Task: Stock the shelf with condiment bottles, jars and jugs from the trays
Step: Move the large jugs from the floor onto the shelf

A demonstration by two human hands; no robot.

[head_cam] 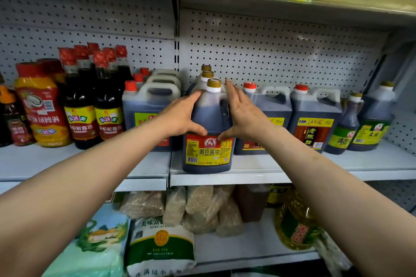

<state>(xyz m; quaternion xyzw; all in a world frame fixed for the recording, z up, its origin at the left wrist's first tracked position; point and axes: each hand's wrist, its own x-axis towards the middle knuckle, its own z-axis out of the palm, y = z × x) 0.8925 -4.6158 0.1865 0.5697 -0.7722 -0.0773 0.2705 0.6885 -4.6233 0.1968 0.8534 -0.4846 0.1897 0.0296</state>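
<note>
Lower shelf, nearest: a white rice bag (160, 247) with green print, tan noodle packs (202, 207) behind it, a yellow oil jug (295, 227) lying to the right.

Both bare forearms reach up to the middle shelf (258, 170). At its front edge stands the soy sauce jug (208, 132): dark brown liquid, gold cap on a white neck, red and yellow label with Chinese characters and a barcode. Upright, base on the shelf.

Left hand (180, 117): fingers spread wide over the jug's left shoulder, thumb pressed along the top of the label. Right hand (242, 112): fingers straight and together, pointing up along the jug's right side, thumb touching the label edge; palm contact with the jug is likely but hard to confirm from here.

Two more gold-capped jugs (207, 73) line up directly behind. Left: white-handled jugs (146, 108), red-capped dark bottles (78, 105). Right: vinegar jugs (314, 119), green-labelled bottles (371, 119). Perforated white back panel (281, 56) beyond.
</note>
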